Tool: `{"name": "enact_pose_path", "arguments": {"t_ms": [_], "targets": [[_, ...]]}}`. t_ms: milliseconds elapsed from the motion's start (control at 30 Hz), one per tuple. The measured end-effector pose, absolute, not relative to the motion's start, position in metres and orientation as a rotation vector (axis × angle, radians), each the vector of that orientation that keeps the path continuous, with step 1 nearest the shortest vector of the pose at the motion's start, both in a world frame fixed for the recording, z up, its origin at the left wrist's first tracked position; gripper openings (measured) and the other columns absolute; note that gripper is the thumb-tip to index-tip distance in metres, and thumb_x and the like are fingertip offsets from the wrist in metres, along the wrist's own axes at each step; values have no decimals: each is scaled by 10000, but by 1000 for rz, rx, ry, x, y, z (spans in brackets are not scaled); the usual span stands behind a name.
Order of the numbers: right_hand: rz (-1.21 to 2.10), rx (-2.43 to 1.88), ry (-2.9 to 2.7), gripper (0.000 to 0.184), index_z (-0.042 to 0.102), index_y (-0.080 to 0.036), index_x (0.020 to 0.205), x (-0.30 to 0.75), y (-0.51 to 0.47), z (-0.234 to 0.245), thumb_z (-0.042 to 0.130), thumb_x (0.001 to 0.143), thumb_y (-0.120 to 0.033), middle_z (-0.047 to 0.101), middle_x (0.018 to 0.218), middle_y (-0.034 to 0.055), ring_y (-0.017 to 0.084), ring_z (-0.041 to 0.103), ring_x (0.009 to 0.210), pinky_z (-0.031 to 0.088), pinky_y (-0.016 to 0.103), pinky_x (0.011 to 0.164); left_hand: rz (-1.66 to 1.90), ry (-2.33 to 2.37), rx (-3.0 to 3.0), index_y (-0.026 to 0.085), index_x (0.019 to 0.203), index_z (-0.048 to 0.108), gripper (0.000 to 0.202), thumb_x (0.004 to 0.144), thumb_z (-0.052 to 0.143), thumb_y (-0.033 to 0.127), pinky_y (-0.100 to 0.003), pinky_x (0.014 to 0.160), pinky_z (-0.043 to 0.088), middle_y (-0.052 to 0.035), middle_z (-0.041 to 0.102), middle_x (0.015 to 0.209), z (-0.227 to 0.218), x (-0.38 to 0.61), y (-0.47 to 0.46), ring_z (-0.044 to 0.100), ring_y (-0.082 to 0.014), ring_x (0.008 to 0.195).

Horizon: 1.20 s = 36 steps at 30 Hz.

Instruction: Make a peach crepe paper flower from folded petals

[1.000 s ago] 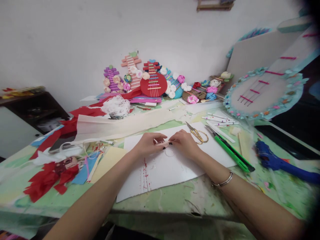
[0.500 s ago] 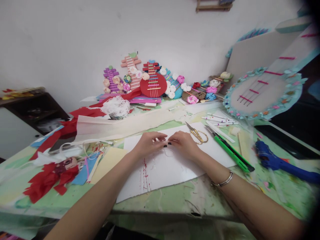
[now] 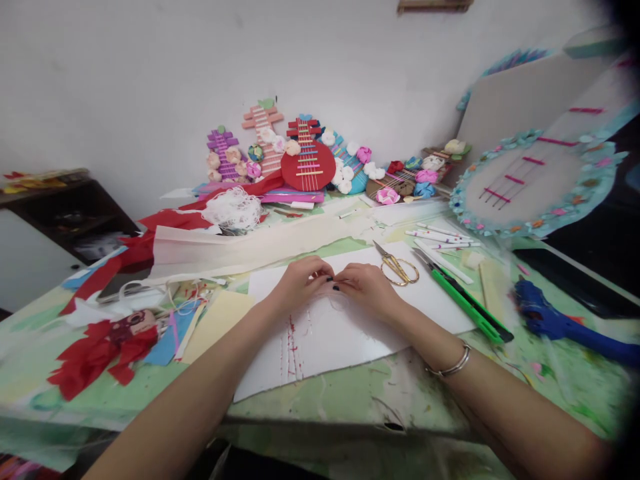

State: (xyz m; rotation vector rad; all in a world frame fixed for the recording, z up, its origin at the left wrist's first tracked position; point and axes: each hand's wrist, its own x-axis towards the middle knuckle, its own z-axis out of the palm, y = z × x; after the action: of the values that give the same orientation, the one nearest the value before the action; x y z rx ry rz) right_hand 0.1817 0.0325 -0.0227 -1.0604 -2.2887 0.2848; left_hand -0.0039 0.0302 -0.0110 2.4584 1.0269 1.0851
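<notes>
Over a white board, my left hand and my right hand meet with their fingertips close together. Both are closed in a pinch on a thin pale thread, which hangs in a small loop below the fingers. The fingers hide most of it. Gold-handled scissors lie on the board just beyond my right hand. A green utility knife rests to their right, across the board's edge. Red marks and thin strands show on the board near my left wrist.
A blue glue gun lies at the right. White sticks sit behind the knife. Decorated model lutes line the wall, beside a white thread tangle. Red fabric and paper scraps are on the left; a large lute-shaped piece leans at right.
The fingers of my left hand have curled in, nearer to the thumb. My right fingertips have shifted slightly. The whole view has moved a little; the things on the table stay put.
</notes>
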Motion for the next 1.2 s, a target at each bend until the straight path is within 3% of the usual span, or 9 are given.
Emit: {"name": "enact_pose_path", "arguments": {"t_ms": [433, 967, 1200], "targets": [[233, -1090, -2346, 144, 714, -182, 844, 178, 28, -15, 618, 764, -109, 634, 685, 17, 111, 525, 608, 315, 198, 571, 1173, 1049, 2415, 173, 760, 554, 144, 766, 462, 62, -237, 634, 403, -6, 586, 735, -17, 3, 28, 527, -126, 684], [292, -1004, -2250, 134, 715, -188, 823, 178, 27, -18, 634, 741, -121, 688, 773, 36, 134, 612, 680, 400, 209, 629, 1244, 1031, 2427, 172, 747, 573, 212, 751, 420, 24, -232, 630, 411, -11, 586, 717, -11, 2, 26, 525, -124, 678], [377, -1092, -2232, 218, 718, -204, 876, 178, 26, -18, 601, 728, -93, 726, 769, 19, 153, 643, 689, 400, 221, 625, 1210, 1024, 2380, 169, 756, 568, 239, 726, 397, 4, -223, 608, 411, -10, 562, 721, -10, 3, 23, 526, -117, 658]]}}
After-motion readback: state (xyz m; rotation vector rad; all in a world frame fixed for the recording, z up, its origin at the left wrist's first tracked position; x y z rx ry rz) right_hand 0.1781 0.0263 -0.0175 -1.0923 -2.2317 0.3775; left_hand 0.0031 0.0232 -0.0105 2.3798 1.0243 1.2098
